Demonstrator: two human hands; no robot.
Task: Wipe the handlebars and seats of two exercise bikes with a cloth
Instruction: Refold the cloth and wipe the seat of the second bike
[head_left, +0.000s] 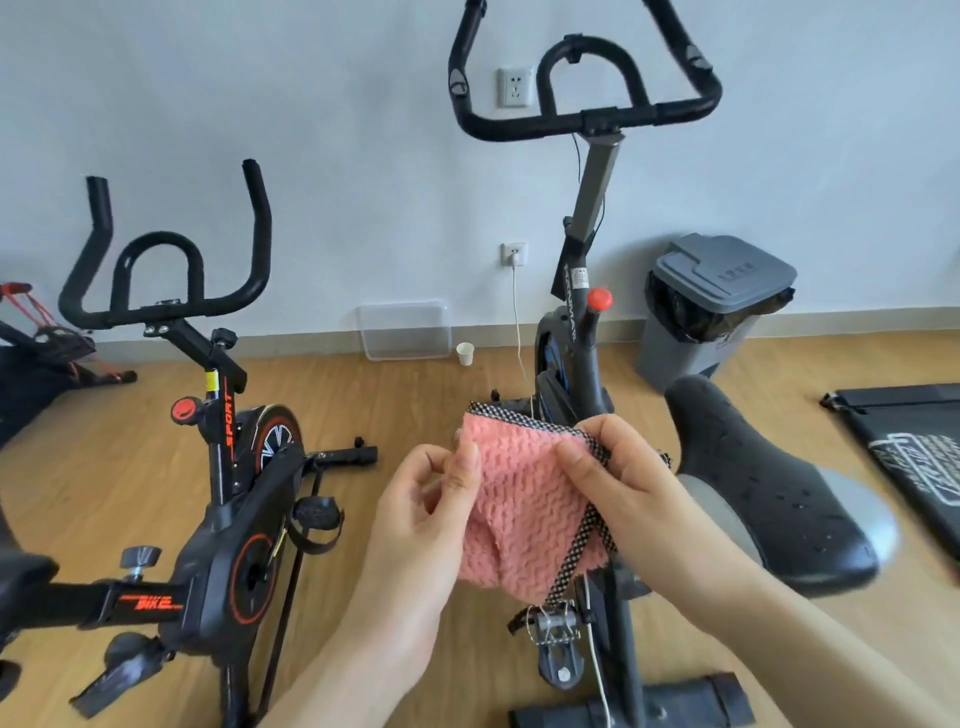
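A pink fluffy cloth (519, 499) with a black dotted trim hangs between my two hands in the middle of the head view. My left hand (431, 499) pinches its left edge and my right hand (613, 467) grips its upper right corner. Directly right of my right hand is the black seat (769, 483) of the right bike, whose handlebars (582, 122) rise at the top centre. The left bike, black with orange marks, shows its handlebars (171, 291) at the left; only a sliver of its seat (21, 569) shows at the left edge.
A grey lidded bin (711, 306) stands by the wall behind the right seat. A clear plastic box (405, 330) and a paper cup (465, 354) sit on the wood floor at the wall. A black mat (914, 447) lies at the right. A white cable (517, 322) hangs from the socket.
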